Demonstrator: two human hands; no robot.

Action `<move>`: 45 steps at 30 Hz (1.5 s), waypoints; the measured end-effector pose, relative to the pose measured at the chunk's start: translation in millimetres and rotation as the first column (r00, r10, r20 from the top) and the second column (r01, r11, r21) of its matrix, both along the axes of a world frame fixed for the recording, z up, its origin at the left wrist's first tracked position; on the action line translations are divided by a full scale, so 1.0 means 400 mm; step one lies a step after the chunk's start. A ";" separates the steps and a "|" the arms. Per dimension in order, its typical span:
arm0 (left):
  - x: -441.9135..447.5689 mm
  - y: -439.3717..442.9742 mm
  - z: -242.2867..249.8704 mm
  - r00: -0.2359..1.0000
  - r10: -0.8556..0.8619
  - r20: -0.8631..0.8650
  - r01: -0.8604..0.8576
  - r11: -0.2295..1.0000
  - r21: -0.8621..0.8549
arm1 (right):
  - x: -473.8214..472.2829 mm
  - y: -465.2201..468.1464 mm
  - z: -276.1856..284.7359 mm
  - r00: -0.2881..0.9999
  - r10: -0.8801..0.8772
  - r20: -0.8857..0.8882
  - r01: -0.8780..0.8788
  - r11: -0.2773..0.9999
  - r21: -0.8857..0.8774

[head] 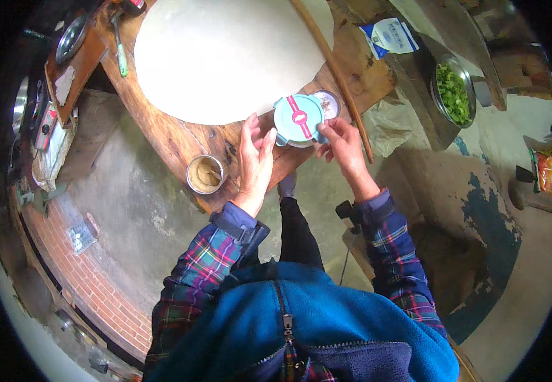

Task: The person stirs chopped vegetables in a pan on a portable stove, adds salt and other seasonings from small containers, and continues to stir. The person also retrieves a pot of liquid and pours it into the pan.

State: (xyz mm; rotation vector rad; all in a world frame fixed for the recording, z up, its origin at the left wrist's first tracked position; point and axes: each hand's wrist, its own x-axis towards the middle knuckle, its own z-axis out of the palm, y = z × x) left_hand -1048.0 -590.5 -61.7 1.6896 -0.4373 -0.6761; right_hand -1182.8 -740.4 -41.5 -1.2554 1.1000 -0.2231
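Note:
A round container with a light-blue snap lid (283,117) and a pink paper band stands at the near edge of the wooden table. My right hand (345,143) touches the lid's right side, thumb on the rim near a clip. My left hand (255,157) is just left of the container, fingers apart, holding nothing. Behind the container, partly covered by it, is a small dish of white powder (328,103). A jar of tan paste (204,175) with a utensil in it stands left of my left hand. A large sheet of rolled dough (228,57) covers much of the table.
A long wooden rolling pin (335,67) lies across the dough's right edge. Beyond it are a blue-and-white packet (390,37), a crumpled plastic bag (388,126) and a metal bowl of chopped greens (453,93). A green-handled tool (122,59) lies at the table's left.

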 end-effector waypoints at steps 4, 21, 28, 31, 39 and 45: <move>0.010 -0.063 -0.007 0.954 -0.103 0.283 0.107 0.994 0.000 | -0.017 0.010 0.009 0.997 0.019 -0.074 -0.036 0.972 -0.232; -0.023 -0.137 -0.031 0.843 -0.349 0.409 0.309 0.937 0.164 | -0.033 -0.002 -0.051 0.974 0.033 -0.222 -0.147 0.841 -0.521; -0.019 -0.141 -0.039 0.944 -0.305 0.126 0.308 0.952 0.001 | -0.030 0.004 -0.078 0.967 0.032 -0.254 -0.179 0.793 -0.583; -0.023 -0.131 -0.047 0.946 -0.309 0.097 0.313 0.950 -0.018 | -0.034 0.017 -0.101 0.983 0.025 -0.181 -0.122 0.829 -0.546; -0.035 -0.118 -0.084 0.907 -0.347 0.238 0.330 0.938 0.109 | -0.030 0.031 -0.148 0.998 0.009 -0.068 -0.036 0.913 -0.407; -0.026 -0.127 -0.055 0.886 -0.342 0.312 0.305 0.939 0.160 | -0.018 0.016 -0.080 0.983 0.031 -0.180 -0.129 0.815 -0.564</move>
